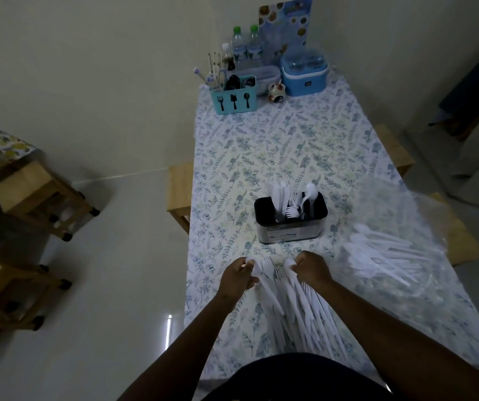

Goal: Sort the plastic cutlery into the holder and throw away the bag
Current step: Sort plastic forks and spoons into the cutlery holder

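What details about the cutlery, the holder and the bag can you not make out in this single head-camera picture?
- Holder compartments: dividers hidden by its dark rim and the cutlery standing inside.
- Label on the holder: too small, blurred.
- Bag: transparent, edges unclear in dim light.
- Fanned cutlery: near ends hidden behind the right forearm.

I count two cutlery holders, a black one [290, 224] near me and a teal one [234, 101] far off; two green-capped bottles [245, 47]; one blue cooler box [304, 73]; loose white cutlery [299, 302] beyond counting.
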`<state>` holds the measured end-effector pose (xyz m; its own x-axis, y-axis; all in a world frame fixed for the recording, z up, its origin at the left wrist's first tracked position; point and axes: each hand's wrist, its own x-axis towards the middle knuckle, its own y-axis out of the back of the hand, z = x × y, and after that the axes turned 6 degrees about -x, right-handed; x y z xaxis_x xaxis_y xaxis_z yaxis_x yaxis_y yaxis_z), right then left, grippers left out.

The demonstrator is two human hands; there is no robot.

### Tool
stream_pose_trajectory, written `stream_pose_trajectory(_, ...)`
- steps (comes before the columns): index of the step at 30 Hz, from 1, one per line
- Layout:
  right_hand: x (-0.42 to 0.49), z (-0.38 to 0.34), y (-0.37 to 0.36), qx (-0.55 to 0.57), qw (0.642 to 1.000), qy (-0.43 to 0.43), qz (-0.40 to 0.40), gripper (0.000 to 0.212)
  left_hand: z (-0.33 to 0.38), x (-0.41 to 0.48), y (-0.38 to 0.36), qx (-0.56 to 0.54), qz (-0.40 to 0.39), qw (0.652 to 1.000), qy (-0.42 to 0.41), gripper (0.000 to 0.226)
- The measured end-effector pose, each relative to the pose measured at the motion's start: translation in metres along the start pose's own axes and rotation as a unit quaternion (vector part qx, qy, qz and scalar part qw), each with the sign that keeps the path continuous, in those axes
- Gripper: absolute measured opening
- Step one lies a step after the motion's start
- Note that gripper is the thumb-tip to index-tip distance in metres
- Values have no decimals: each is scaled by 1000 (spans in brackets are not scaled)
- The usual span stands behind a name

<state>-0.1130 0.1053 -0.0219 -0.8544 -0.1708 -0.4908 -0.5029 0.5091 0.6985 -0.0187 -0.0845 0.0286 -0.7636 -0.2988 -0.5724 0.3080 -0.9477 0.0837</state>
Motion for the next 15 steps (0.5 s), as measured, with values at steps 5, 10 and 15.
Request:
stream_pose_trajectory(5,-6,-4,7,75,997,-3,-1,15,-3,12,13,-1,-26,1000,16,25)
stream_pose_trajectory(10,-21,-5,21,131,990,38,23,19,-4,22,14,35,-68,997,18,29)
stream_pose_trajectory(15,-36,-16,33,161,983,75,39,16,4,23,1,95,-113,989,-18,30)
